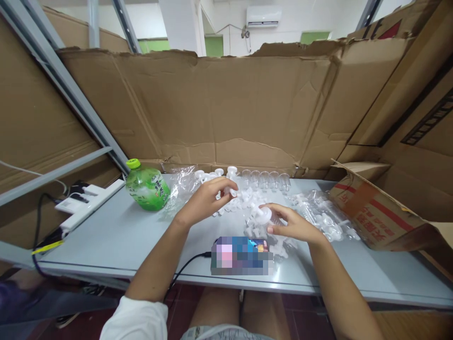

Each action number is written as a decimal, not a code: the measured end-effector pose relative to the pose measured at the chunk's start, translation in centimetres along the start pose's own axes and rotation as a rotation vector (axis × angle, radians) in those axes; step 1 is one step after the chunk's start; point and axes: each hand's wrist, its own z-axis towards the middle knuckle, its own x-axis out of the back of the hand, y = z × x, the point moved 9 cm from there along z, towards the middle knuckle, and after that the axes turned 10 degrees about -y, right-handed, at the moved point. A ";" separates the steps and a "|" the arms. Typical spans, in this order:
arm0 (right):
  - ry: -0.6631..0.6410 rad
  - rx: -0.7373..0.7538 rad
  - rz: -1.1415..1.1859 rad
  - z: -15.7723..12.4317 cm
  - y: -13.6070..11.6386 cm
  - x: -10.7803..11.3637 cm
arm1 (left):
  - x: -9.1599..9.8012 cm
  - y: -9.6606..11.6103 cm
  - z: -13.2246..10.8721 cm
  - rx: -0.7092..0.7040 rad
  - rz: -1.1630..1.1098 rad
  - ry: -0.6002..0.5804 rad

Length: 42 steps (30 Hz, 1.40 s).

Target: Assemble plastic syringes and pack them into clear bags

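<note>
Above the middle of the table, my left hand (208,198) pinches a small white plastic piece (232,192) between thumb and fingertips. My right hand (292,224), lower and to the right, has its fingers curled round a clear plastic part with a round white top (264,215); the fingers hide some of it. Loose small white plastic pieces (244,198) lie in a heap beneath and between both hands. Behind them stands a row of several clear ribbed cups (264,179). Several white round-topped parts (231,171) stand at the back, left of the cups.
A green bottle (146,186) stands back left beside crumpled clear plastic (179,191). Bagged white parts (325,217) lie right, by an open cardboard box (375,205). At the front is a phone (240,255) with a cable. A power strip (92,203) runs along the left; cardboard (212,104) walls the back.
</note>
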 end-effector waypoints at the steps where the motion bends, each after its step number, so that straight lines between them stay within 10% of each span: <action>1: 0.006 -0.002 0.001 0.0 0.0 0.0 | -0.2 0.0 0.1 0.004 0.034 -0.032; 11: 0.024 -0.005 0.002 0.1 0.0 0.1 | 0.6 -0.2 -0.2 0.021 0.036 0.033; 19: 0.266 0.018 0.126 -0.4 1.4 2.3 | 3.0 -2.6 -2.5 0.101 -0.036 0.530; 27: 0.547 0.035 0.359 -1.7 2.3 4.6 | -10.3 -4.2 -0.5 0.050 -0.015 -0.414; 33: 0.541 -0.004 0.382 -1.6 2.9 4.6 | -14.5 -3.6 -0.2 -0.006 0.235 -0.551; 38: 0.542 -0.009 0.376 -1.6 3.1 4.6 | -12.4 -4.0 0.3 0.046 0.229 -0.465; 42: 0.509 -0.055 0.342 -1.3 3.0 4.4 | -5.7 -3.6 0.4 0.065 0.031 -0.033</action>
